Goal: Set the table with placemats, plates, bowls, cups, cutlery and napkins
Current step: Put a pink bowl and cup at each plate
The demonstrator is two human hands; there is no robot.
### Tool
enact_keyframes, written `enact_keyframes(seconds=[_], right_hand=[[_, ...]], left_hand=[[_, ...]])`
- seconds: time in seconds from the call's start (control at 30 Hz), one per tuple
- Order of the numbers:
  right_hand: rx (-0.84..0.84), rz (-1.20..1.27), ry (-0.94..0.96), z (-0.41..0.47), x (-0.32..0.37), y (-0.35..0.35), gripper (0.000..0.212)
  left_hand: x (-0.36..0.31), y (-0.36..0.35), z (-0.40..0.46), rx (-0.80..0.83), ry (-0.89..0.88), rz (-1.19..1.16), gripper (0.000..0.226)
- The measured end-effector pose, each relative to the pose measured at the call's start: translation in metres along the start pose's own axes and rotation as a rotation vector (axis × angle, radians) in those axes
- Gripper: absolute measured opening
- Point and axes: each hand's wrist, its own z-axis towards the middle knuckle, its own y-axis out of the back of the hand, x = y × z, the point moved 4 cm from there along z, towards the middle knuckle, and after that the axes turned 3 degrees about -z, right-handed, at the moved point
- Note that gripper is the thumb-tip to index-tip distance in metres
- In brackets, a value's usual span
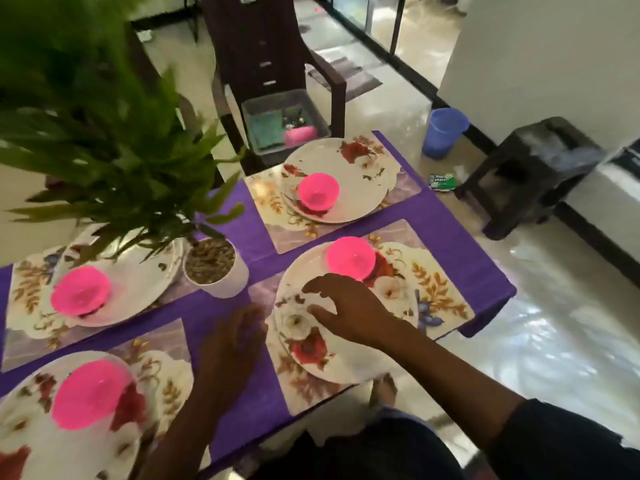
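Head view. Four floral placemats lie on the purple-covered bench [450,237], each with a glossy floral plate and an upturned pink plastic bowl, one setting per seat. The right hand [346,306], fingers relaxed and grasping nothing, rests over the near-right plate [329,358], probably squaring it on its placemat [446,299] beside the bowl [350,258]. The left hand [235,337], blurred, appears released. A potted plant [214,268] marks the centre.

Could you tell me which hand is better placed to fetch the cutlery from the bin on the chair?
Probably the right hand: it is over the near-right plate, on the side nearer the bin on the chair. The left hand sits lower, over the purple tablecloth.
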Motion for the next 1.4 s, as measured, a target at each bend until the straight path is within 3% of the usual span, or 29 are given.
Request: enact_keyframes(seconds=[0.27, 0.43, 0.57, 0.7, 0.83, 0.93, 1.1, 1.23, 1.4], right_hand=[[0.011, 0.065, -0.062, 0.008, -0.077, 0.061, 0.041], [-0.025, 0.3, -0.316, 0.078, -0.108, 0.08, 0.045], [-0.053, 0.653, -0.61, 0.154, -0.137, 0.078, 0.048], [0.01, 0.67, -0.638, 0.209, -0.152, 0.074, 0.072], [0.076, 0.717, -0.702, 0.234, -0.164, 0.067, 0.074], [0.101, 0.774, -0.738, 0.239, -0.17, 0.059, 0.073], [0.103, 0.771, -0.726, 0.241, -0.166, 0.053, 0.059], [0.101, 0.784, -0.715, 0.241, -0.162, 0.052, 0.046], [0.133, 0.774, -0.71, 0.238, -0.156, 0.051, 0.045]], left_hand=[[-0.06, -0.064, 0.021, 0.022, 0.045, -0.033, 0.028], [-0.076, -0.08, 0.04, 0.011, 0.08, -0.001, 0.031], [-0.07, -0.092, 0.047, 0.228, 0.225, 0.098, 0.067], [-0.056, -0.11, 0.05, 0.383, 0.304, 0.275, 0.093], [-0.041, -0.128, 0.053, 0.551, 0.338, 0.369, 0.122], [-0.034, -0.134, 0.053, 0.566, 0.34, 0.38, 0.122], [-0.034, -0.136, 0.053, 0.526, 0.359, 0.365, 0.101], [-0.03, -0.131, 0.056, 0.502, 0.369, 0.314, 0.107], [-0.03, -0.131, 0.058, 0.523, 0.378, 0.283, 0.093]])
